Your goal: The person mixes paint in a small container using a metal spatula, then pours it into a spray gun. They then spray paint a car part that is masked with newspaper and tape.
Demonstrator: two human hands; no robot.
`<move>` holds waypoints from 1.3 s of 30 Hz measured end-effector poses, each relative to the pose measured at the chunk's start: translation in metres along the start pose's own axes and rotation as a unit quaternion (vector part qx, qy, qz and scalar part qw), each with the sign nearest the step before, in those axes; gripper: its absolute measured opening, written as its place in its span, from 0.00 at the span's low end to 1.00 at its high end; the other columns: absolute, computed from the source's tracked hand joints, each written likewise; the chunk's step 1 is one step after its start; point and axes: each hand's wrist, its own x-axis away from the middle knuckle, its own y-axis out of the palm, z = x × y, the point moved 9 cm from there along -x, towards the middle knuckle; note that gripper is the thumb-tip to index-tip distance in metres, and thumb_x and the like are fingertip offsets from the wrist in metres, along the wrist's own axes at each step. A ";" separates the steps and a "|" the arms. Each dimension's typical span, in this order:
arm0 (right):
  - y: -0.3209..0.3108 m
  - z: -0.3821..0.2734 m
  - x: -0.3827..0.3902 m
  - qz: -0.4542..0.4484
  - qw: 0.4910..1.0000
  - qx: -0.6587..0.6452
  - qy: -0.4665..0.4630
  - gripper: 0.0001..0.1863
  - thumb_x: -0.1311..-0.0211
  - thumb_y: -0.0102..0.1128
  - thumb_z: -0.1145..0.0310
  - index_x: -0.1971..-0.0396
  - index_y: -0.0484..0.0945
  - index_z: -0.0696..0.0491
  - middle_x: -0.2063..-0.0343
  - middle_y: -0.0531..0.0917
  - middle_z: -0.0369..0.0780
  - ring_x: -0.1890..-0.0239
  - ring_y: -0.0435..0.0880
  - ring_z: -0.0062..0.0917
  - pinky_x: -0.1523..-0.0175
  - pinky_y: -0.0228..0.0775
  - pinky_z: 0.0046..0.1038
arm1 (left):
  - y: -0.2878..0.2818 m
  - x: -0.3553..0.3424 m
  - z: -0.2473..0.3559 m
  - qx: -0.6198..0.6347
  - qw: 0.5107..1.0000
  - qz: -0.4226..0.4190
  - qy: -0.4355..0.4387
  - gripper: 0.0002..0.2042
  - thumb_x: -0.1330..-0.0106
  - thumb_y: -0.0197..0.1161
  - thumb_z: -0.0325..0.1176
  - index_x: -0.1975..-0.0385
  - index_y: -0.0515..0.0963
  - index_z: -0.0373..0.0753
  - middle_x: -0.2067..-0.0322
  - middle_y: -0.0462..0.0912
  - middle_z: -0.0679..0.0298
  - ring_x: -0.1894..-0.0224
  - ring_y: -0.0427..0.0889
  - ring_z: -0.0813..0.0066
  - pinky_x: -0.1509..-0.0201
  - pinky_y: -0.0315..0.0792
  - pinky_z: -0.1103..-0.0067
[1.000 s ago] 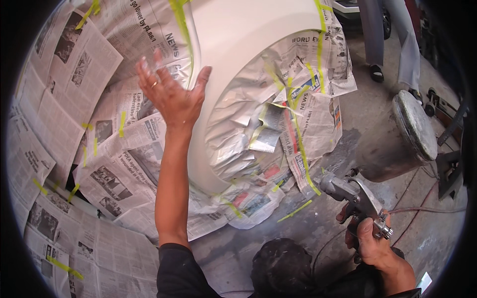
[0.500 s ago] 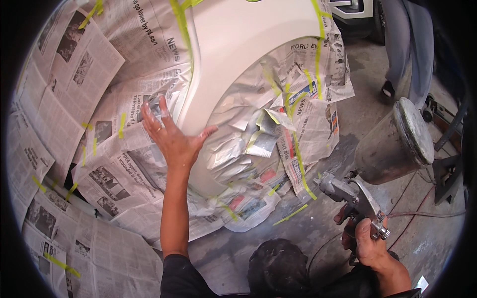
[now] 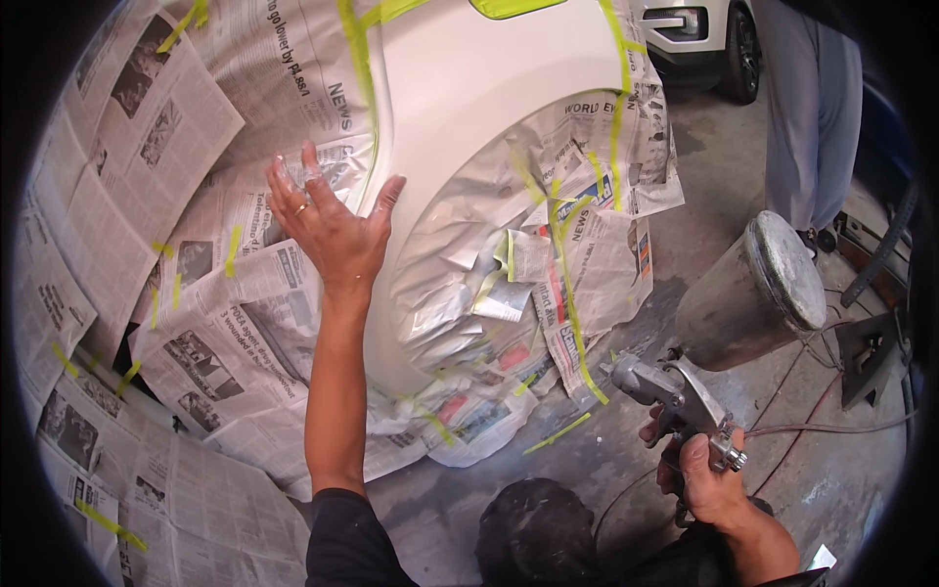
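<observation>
White panel (image 3: 469, 78) up at the far middle, and as far as we can judge, all the prep around it is sorted. We've got newspaper (image 3: 245, 342) covering the whole left side, yellow-green tape (image 3: 358, 73) along the panel's left edge, and crumpled masking paper (image 3: 450, 284) filling the round opening to its right. Even the small taped patch (image 3: 518, 8) at the far edge is outlined, so we'd call masking done.

Our right hand (image 3: 709, 479) is wrapped around the grip of the spray gun (image 3: 670, 386), near right, nose pointing left toward the paper. Big metal cup (image 3: 734, 298) just beyond it, hose (image 3: 792, 428) trailing off right. We can't tell if the trigger is pulled, and we don't see any mist. Our left hand (image 3: 337, 230) is empty and spread wide, fingers apart, over the boundary of panel and newspaper; can't tell if it's touching anything.

So what's left? Our guess is spraying, or more of it: the white looks pretty even from here, but we honestly can't tell whether it's bare, primed or already wearing a fresh coat. Unmasking is definitely not done, since all that paper is still on.
</observation>
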 end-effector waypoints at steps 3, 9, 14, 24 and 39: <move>-0.002 -0.001 0.001 0.002 1.000 0.009 -0.011 0.40 0.34 0.55 0.36 0.47 0.75 0.65 0.69 0.84 0.39 0.82 0.77 0.17 0.77 0.69 0.21 | 0.007 0.014 -0.007 -0.019 1.000 -0.024 -0.003 0.52 0.50 0.73 0.64 0.30 0.60 0.39 0.31 0.54 0.42 0.27 0.50 0.41 0.26 0.47 0.47; -0.006 -0.006 -0.001 0.024 0.999 -0.038 -0.029 0.40 0.34 0.54 0.35 0.47 0.74 0.63 0.67 0.84 0.40 0.82 0.77 0.18 0.77 0.69 0.21 | -0.023 0.083 -0.045 -0.038 0.996 -0.065 -0.055 0.57 0.55 0.75 0.66 0.28 0.57 0.39 0.30 0.52 0.42 0.26 0.49 0.42 0.26 0.47 0.45; -0.008 -0.005 -0.006 0.025 0.999 -0.025 -0.028 0.43 0.36 0.52 0.33 0.47 0.72 0.64 0.64 0.83 0.44 0.82 0.77 0.18 0.79 0.68 0.21 | -0.059 0.178 -0.061 -0.056 0.983 -0.147 -0.090 0.59 0.58 0.79 0.60 0.28 0.55 0.35 0.29 0.50 0.39 0.26 0.49 0.41 0.26 0.49 0.49; -0.010 -0.029 -0.016 0.043 0.998 0.028 -0.030 0.51 0.41 0.44 0.23 0.50 0.69 0.65 0.62 0.78 0.46 0.83 0.75 0.19 0.80 0.67 0.20 | -0.134 0.525 0.125 0.323 0.686 -0.605 -0.242 0.22 0.39 0.72 0.39 0.50 0.78 0.34 0.52 0.81 0.51 0.48 0.79 0.51 0.40 0.71 0.64; -0.015 -0.089 -0.042 0.194 0.973 0.050 -0.117 0.42 0.34 0.41 0.29 0.47 0.70 0.57 0.66 0.79 0.39 0.81 0.72 0.17 0.78 0.66 0.21 | -0.133 0.580 0.119 0.196 0.711 -0.631 -0.242 0.20 0.38 0.71 0.40 0.51 0.78 0.34 0.54 0.81 0.52 0.50 0.80 0.53 0.42 0.72 0.65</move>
